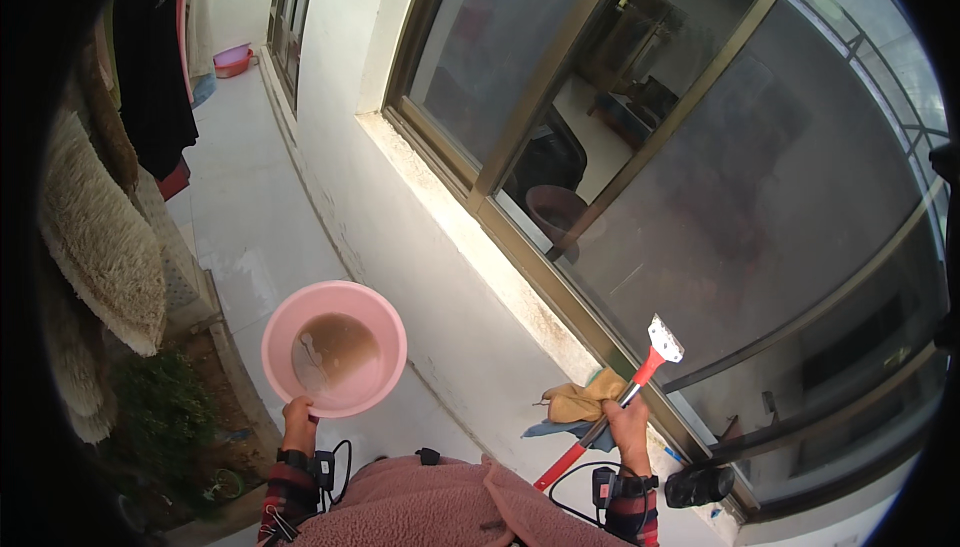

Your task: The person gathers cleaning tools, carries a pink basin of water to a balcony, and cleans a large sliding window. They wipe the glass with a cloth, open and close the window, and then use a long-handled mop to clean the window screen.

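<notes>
My left hand (pixel 299 425) is closed on the near rim of a pink plastic basin (pixel 280 342), held out over the floor. Murky brown water (pixel 350 347) covers its bottom, and a pale shape shows in the water. At the window sill, my right hand (pixel 628 431) is wrapped around a long-handled scraper (pixel 648 369) with red ends and a whitish, worn blade pointing up and away. A tan cloth (pixel 583 400) and a blue-grey cloth (pixel 562 431) lie beside the fingers; whether the hand also grips them is partly hidden.
A sliding window (pixel 720 247) with brown frames runs along the right above a stained sill (pixel 450 217). A black object (pixel 698 487) stands on the sill near my right wrist. Fluffy mats (pixel 100 237) and dark clothes (pixel 150 67) hang at the left, above a planted bed (pixel 165 412).
</notes>
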Demonstrator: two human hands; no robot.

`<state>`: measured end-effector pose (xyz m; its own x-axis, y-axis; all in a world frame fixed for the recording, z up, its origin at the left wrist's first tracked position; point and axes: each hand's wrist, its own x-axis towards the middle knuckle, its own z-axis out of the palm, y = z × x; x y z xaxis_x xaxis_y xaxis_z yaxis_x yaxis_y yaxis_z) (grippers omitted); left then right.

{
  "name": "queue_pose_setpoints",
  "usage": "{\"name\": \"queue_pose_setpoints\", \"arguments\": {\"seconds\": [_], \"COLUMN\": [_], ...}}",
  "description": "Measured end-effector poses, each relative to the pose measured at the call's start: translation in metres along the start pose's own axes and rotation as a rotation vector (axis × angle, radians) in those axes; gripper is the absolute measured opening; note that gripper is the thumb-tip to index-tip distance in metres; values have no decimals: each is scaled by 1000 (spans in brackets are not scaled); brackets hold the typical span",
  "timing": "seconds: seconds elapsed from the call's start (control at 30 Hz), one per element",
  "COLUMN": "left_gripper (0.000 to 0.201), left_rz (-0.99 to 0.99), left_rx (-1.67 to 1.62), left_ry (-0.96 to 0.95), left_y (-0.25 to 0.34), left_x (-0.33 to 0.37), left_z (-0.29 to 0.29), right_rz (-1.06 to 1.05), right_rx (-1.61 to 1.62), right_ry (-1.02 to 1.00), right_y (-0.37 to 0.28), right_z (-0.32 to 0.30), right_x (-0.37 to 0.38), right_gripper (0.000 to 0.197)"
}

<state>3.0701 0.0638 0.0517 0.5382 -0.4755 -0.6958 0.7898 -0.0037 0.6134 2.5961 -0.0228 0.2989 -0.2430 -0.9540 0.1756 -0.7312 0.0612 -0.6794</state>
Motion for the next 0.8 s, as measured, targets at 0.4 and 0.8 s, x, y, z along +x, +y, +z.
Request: {"name": "queue_pose_setpoints", "arguments": {"seconds": [0.4, 0.8], "left_gripper": [7, 14], "left_rz": [142, 37], "left_rx": [308, 128], "left_ry": [-271, -251], "left_y": [2, 5], "left_x": [-5, 0], "left_z": [-12, -24], "right_rz": [66, 91], "right_rx": [46, 80], "right_ry": [-14, -25], "right_y": [6, 1], "right_z": [6, 4], "right_x": [-7, -6], "right_gripper": [33, 34]}}
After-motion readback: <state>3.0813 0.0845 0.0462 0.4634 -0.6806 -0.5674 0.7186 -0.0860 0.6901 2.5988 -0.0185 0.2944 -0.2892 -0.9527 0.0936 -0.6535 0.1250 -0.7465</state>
